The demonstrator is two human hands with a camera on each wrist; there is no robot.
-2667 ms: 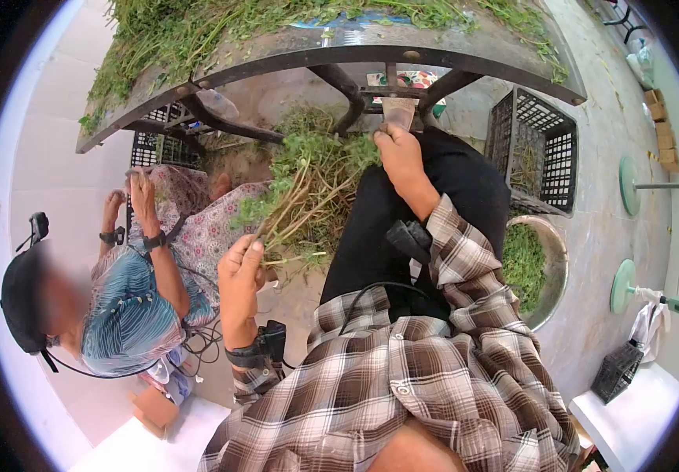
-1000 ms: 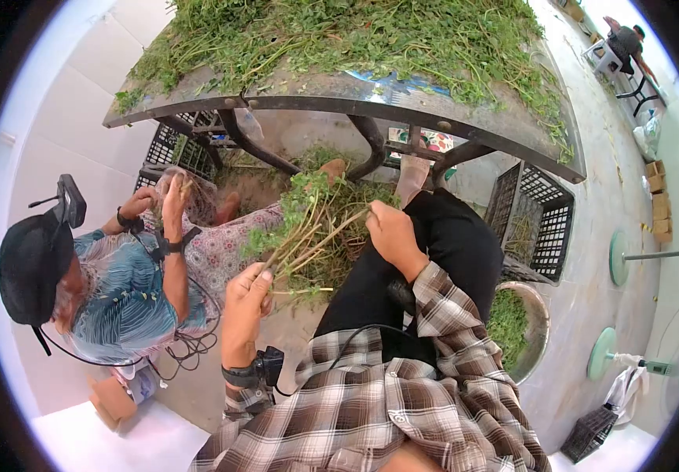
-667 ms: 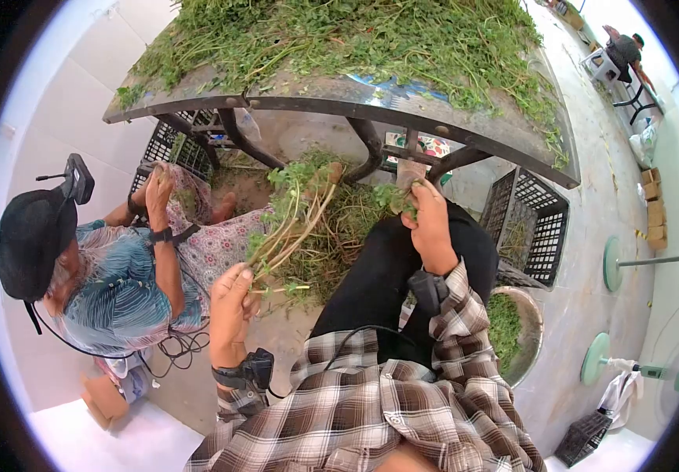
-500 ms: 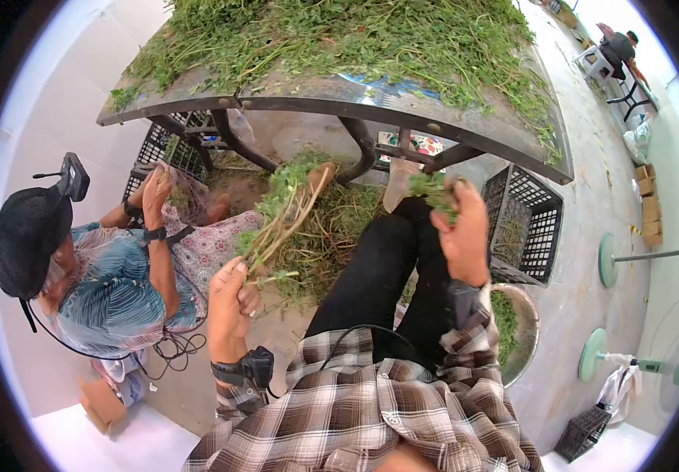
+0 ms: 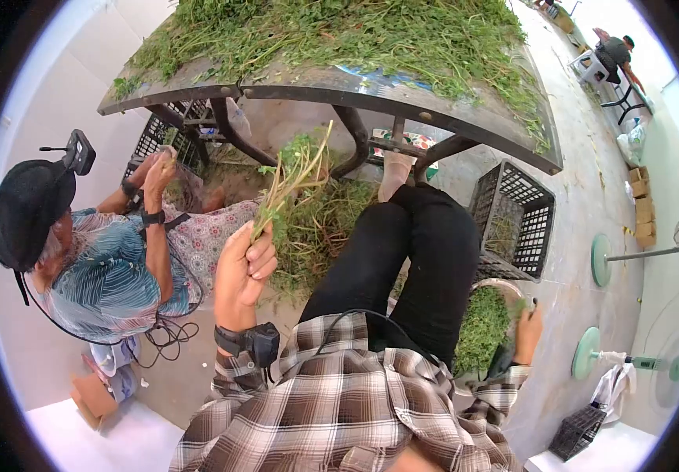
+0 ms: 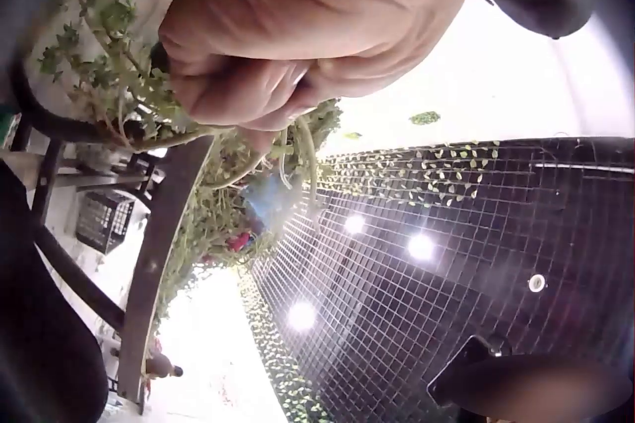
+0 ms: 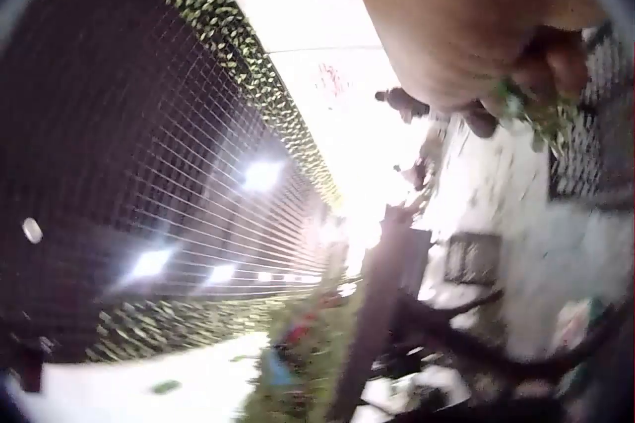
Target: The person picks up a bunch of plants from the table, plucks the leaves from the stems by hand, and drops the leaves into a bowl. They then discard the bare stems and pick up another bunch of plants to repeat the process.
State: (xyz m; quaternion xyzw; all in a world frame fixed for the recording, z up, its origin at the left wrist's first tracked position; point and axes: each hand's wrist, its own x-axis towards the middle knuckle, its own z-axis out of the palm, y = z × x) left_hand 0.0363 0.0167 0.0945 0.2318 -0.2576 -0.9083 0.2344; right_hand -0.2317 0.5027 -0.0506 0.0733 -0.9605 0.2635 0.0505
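Observation:
The left hand (image 5: 245, 271) grips a bundle of long stems (image 5: 296, 182) with leafy green ends, raised in front of the table edge; in the left wrist view curled fingers (image 6: 248, 96) pinch the stems. At the right, the right hand (image 5: 528, 332) is beside a round metal bowl (image 5: 517, 293) of green leaves (image 5: 482, 329). In the right wrist view the right hand (image 7: 476, 36) has curled fingers round a small green sprig (image 7: 541, 123). A pile of stems (image 5: 323, 236) lies on the floor left of the legs.
Greens cover the table (image 5: 292, 93) ahead. A black crate (image 5: 534, 236) stands right of the knees. A seated person (image 5: 111, 267) works at the left, near another crate (image 5: 150, 138). Green-based stands (image 5: 600, 259) are at the right, with cables (image 5: 172, 340) on the floor.
The right hand has moved from the stems, carrying a leafy sprig rightward and down to the bowl. The left hand has raised its bundle, turning the stems more upright.

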